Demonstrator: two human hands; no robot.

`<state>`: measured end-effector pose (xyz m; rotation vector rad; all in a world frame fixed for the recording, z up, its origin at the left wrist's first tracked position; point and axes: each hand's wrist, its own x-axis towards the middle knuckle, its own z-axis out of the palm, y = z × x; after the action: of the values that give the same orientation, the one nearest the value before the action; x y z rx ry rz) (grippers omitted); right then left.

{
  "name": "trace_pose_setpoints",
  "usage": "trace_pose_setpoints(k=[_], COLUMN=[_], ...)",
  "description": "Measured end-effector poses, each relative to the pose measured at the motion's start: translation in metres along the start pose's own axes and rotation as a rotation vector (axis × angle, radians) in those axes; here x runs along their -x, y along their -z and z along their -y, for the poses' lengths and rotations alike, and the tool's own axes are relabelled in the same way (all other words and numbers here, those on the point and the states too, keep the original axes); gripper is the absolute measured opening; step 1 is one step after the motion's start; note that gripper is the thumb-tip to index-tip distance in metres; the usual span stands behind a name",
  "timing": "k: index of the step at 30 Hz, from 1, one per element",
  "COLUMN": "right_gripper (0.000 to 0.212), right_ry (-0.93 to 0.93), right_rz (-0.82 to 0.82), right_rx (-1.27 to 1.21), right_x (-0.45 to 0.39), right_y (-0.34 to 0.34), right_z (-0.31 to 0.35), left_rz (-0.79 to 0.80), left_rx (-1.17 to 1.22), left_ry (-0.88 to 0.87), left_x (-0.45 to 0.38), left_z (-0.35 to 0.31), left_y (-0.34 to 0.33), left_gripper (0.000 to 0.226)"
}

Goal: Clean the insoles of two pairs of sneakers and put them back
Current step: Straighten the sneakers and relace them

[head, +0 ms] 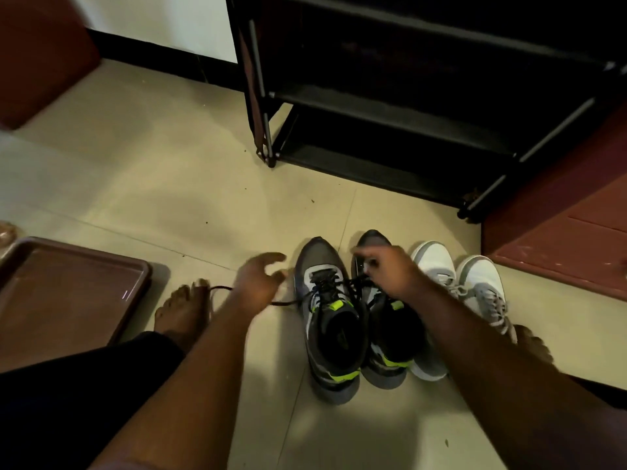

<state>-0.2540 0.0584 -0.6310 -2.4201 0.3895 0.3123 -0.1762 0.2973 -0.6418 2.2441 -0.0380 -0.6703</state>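
On the floor: tiled floor (176, 184), pale and smooth, grout lines crossing; specks of dirt scattered.
Dark sneakers: grey pair (334, 320) with neon-green tabs stood side by side at centre, sides touching, toes pointing away; black linings visible in the openings.
White sneakers: pair (471, 286) just right of the dark ones, the nearer shoe touching them; grey trim, grey laces.
Left hand: left hand (259, 283) hovered just left of the dark pair, fingers spread and relaxed, gripping nothing; a loose lace (220, 289) ran under it toward a bare foot (181, 313).
Right hand: right hand (390, 269) over the right dark shoe, fingers pinched on its black laces; motion blur.
Open room: bare tile ahead and to the left.
Edges: brown tray (68, 293), raised rim, rounded corners, at left; black rack (424, 106) of tubes and fabric shelves behind; reddish panel (559, 239) hemming the right.
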Motion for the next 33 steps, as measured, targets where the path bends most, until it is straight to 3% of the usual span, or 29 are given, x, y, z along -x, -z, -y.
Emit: trace_pose_setpoints(k=[2, 3, 5, 8, 12, 14, 19, 22, 25, 28, 30, 33], right_gripper=[0.056, 0.059, 0.061, 0.055, 0.019, 0.012, 0.009, 0.008, 0.008, 0.01, 0.013, 0.012], right_ry=[0.038, 0.04, 0.024, 0.024, -0.003, -0.023, -0.004, 0.064, 0.02, -0.039, -0.015, 0.005], right_rz=[0.116, 0.15, 0.193, 0.2, 0.189, 0.138, 0.117, 0.093, 0.107, 0.13, 0.127, 0.071], right_rx=[0.05, 0.065, 0.087, 0.178, 0.192, 0.21, 0.308, 0.372, 0.365, 0.351, 0.406, 0.277], right_x=[-0.004, -0.005, -0.007, -0.012, -0.012, -0.01, 0.002, 0.009, 0.011, 0.014, 0.02, 0.026], right_y=[-0.02, -0.028, -0.038, -0.041, -0.033, -0.021, -0.006, -0.013, -0.013, -0.01, -0.01, -0.013], right_z=[0.014, 0.017, 0.018, 0.019, 0.024, 0.019, 0.004, 0.013, 0.012, 0.012, 0.02, 0.031], left_rz=[0.199, 0.219, 0.137, 0.082, 0.099, 0.116, 0.104, 0.072, 0.083, 0.135, 0.185, 0.31], left_rx=[0.136, 0.113, 0.11, 0.128, -0.006, -0.133, -0.24, -0.173, -0.102, -0.04, -0.124, -0.011], left_ry=[0.005, -0.01, -0.04, -0.037, -0.096, -0.126, -0.07, -0.041, 0.035, 0.134, 0.168, 0.193], left_x=[0.006, 0.009, 0.012, 0.008, 0.008, 0.006, 0.003, 0.008, 0.011, 0.008, 0.008, 0.006], left_z=[-0.007, -0.007, -0.005, 0.003, 0.006, 0.013, 0.034, 0.036, 0.044, 0.051, 0.047, 0.034], left_y=[-0.027, -0.037, -0.05, -0.054, -0.05, -0.04, -0.009, -0.002, 0.005, 0.019, 0.028, 0.028], left_gripper=[0.029, 0.031, 0.027, 0.003, 0.009, 0.012, 0.025, 0.024, 0.027, 0.022, 0.016, 0.03])
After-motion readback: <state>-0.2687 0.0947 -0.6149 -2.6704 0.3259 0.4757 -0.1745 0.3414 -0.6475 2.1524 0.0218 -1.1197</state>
